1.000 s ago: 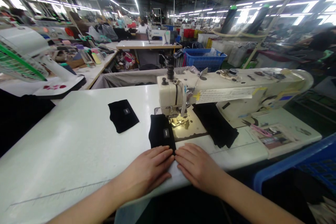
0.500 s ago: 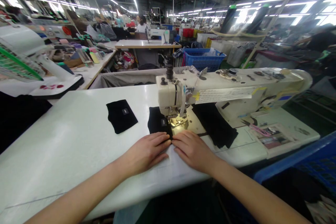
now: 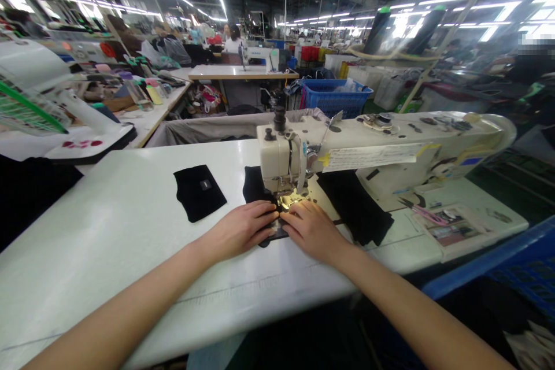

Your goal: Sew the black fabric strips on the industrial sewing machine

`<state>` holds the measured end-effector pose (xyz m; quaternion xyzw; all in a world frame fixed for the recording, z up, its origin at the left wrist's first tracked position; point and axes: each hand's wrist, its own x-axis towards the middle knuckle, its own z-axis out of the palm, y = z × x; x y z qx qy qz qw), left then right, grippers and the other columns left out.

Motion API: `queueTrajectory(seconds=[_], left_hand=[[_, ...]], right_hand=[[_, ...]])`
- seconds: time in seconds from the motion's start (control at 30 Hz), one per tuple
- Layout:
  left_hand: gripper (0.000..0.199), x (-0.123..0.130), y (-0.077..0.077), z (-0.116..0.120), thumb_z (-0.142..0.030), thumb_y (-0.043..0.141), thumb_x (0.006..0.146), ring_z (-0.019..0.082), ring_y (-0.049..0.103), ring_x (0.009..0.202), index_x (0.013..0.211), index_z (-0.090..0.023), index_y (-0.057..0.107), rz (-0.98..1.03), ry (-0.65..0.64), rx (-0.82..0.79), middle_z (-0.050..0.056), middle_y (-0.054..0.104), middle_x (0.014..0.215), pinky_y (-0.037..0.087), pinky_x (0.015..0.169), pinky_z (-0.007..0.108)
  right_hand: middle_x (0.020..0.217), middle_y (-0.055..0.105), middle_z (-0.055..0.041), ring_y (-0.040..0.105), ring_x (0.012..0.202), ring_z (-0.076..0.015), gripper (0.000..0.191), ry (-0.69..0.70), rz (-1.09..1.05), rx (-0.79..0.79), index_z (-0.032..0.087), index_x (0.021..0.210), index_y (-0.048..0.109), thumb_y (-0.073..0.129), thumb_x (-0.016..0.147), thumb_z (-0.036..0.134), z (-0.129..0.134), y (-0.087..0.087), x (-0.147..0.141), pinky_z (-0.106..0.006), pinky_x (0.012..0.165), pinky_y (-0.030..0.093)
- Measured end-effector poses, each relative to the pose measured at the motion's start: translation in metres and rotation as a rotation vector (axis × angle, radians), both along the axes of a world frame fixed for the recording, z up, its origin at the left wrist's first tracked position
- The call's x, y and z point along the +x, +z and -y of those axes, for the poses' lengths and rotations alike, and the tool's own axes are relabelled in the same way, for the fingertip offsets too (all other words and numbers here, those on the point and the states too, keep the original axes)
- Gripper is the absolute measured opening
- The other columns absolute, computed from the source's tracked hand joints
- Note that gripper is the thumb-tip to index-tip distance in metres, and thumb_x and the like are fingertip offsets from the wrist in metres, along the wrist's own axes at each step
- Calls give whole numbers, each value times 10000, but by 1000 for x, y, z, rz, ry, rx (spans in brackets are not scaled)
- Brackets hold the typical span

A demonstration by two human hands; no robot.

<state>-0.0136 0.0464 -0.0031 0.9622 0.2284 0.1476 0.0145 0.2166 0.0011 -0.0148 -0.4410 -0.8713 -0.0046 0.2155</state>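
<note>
A black fabric piece [image 3: 254, 185] lies under the head of the sewing machine [image 3: 281, 156], beside the lit needle area. My left hand [image 3: 245, 222] is on its left side, fingers together and pressed onto the cloth. Close by, my right hand [image 3: 312, 228] holds the same piece near the presser foot, its fingertips almost meeting those of the left. Part of the cloth shows below my fingers; the rest is hidden by my hands. Another black piece with a small grey label [image 3: 204, 185] lies flat to the left. More black fabric [image 3: 355, 205] rests right of the needle.
Pink-handled scissors [image 3: 427, 212] lie at the right near a shallow tray [image 3: 459, 228]. A white fan [image 3: 87, 110] stands at the left. Blue baskets are at the lower right [image 3: 489, 260] and behind the machine [image 3: 338, 98]. Other people sit farther back.
Both hands have moved forward toward the needle, and the black piece has shifted forward with them. Its label is now covered, and cloth shows below my fingers.
</note>
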Motion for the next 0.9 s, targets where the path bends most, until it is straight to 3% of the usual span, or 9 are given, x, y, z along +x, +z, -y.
queueTrajectory(seconds=[0.37, 0.63, 0.9], left_hand=[[348, 1, 2, -24, -331, 449, 1032, 257, 600, 1180, 1246, -125, 630, 9, 11, -57, 155, 607, 1280, 528, 1030, 446], [357, 2, 3, -23, -305, 443, 1033, 254, 605, 1168, 1294, -119, 600, 10, 33, -64, 165, 593, 1298, 530, 1026, 445], [343, 2, 3, -22, -317, 432, 1038, 248, 615, 1144, 1272, -147, 616, 29, 31, -38, 139, 613, 1263, 546, 1000, 445]], right_hand=[[1045, 636, -95, 554, 1011, -267, 198, -27, 3, -7, 165, 1124, 670, 641, 938, 224, 3, 1, 4, -431, 908, 468], [1072, 626, -98, 549, 1008, -255, 222, -15, -31, -51, 157, 1162, 628, 598, 954, 229, 35, -3, 5, -430, 909, 475], [1070, 630, -96, 557, 1001, -246, 196, -18, -75, -43, 167, 1133, 643, 590, 953, 228, 36, -7, 5, -420, 907, 480]])
